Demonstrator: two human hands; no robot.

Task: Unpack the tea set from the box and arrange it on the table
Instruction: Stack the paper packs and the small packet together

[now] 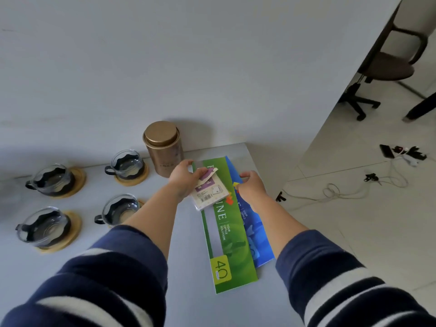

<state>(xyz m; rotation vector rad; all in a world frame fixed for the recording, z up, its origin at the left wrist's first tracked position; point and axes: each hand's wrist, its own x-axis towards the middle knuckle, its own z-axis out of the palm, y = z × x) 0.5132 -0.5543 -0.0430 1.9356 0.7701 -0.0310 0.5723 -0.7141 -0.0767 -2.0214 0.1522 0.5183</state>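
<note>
Four glass cups (48, 228), each on a round wooden coaster (70, 182), stand in two rows on the grey surface (188, 291), left of the gold tin (164, 148). Just right of the tin lie a green folder (226, 237) and, under it, a blue folder (256, 234). The left hand (185, 179) pinches a small packaged item (208, 193) over the green folder. The right hand (251, 185), fingers curled, grips the blue folder's edge.
</note>
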